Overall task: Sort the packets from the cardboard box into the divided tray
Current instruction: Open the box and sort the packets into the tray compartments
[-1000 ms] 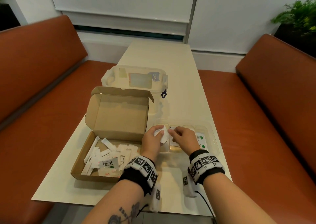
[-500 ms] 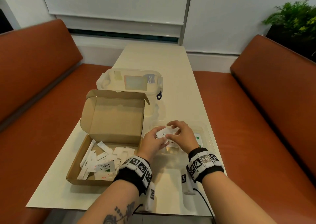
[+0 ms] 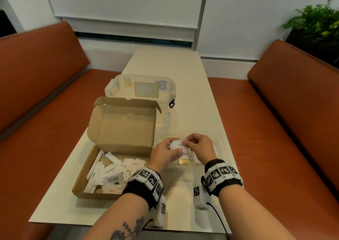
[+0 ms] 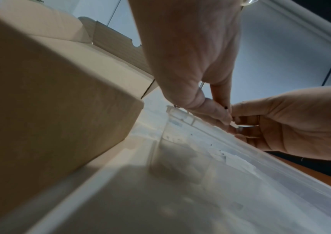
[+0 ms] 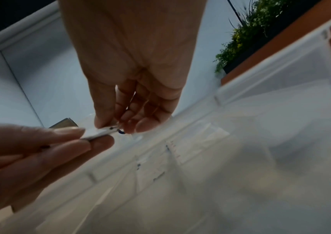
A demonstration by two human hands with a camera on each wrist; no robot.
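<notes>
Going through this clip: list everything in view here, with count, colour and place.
cardboard box: one, brown, lid open, left on the table
packets in the box: many, mostly white, loose pile
held packets: a few, white, above the tray
divided tray: one, clear, right of the box
lidded container: one, clear, behind the box
table: one, cream
benches: two, orange-brown, either side
plant: one, green, far right
left hand: holds the packets
right hand: fingers pinch one packet
</notes>
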